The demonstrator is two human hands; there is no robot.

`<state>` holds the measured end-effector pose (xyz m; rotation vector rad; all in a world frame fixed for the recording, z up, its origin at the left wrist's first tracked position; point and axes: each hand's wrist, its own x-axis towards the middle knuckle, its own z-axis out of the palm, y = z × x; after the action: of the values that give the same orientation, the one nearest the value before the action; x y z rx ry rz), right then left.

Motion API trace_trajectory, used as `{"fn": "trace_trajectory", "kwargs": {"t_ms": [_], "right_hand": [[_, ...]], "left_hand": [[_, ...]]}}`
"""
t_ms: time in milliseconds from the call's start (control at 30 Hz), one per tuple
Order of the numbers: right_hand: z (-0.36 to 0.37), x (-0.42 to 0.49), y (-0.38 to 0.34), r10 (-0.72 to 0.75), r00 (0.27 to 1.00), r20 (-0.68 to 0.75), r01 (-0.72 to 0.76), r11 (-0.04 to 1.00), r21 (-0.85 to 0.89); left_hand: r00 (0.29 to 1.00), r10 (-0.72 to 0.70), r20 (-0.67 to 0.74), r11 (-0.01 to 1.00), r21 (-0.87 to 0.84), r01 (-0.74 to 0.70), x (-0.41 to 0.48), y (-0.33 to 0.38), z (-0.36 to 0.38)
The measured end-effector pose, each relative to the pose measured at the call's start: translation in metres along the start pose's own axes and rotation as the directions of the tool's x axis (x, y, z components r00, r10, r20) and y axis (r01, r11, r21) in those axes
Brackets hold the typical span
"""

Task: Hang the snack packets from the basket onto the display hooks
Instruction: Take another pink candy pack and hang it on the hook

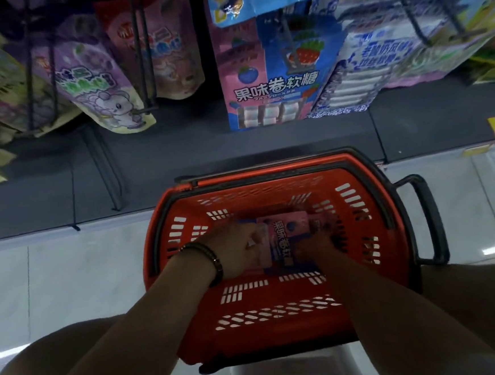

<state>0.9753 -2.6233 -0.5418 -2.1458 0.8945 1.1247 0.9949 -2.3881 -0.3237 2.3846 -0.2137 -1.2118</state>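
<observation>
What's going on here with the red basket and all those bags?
A person is restocking a snack display. Both hands are down in the red basket. The left hand grips a pink and blue snack packet, and the right hand is at its other edge, its grip too dark to judge. The packet has not left the basket. Above, matching packets hang on the display hooks.

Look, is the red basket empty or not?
Not empty. A pink and blue snack packet lies inside the basket; the left hand grips it and the right hand touches it.
</observation>
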Motion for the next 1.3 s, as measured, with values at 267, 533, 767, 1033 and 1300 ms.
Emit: {"fn": "trace_trajectory", "kwargs": {"t_ms": [267,533,767,1033,1300], "right_hand": [[-0.002,0.001,0.008,0.003,0.981,0.191,-0.020,0.996,0.089],[0.009,-0.038,-0.002,-0.237,0.951,0.200,0.167,0.934,0.315],[-0.027,-0.100,-0.034,-0.413,0.882,0.226,0.421,0.907,0.010],[-0.114,-0.204,-0.069,-0.666,0.647,0.372,0.760,0.605,-0.237],[-0.171,-0.313,-0.081,-0.867,0.443,0.228,0.896,0.422,-0.138]], "left_hand": [[0.994,-0.092,0.062,0.995,0.038,0.090,0.003,-0.008,-0.002],[0.991,-0.119,0.054,0.993,-0.003,0.119,-0.008,-0.006,-0.004],[0.992,-0.124,-0.013,0.992,0.019,0.125,-0.032,-0.010,-0.005],[0.947,-0.125,-0.297,0.988,-0.121,0.093,-0.074,-0.006,0.008],[0.845,-0.034,-0.533,0.707,-0.611,-0.357,-0.151,0.026,0.023]]}}
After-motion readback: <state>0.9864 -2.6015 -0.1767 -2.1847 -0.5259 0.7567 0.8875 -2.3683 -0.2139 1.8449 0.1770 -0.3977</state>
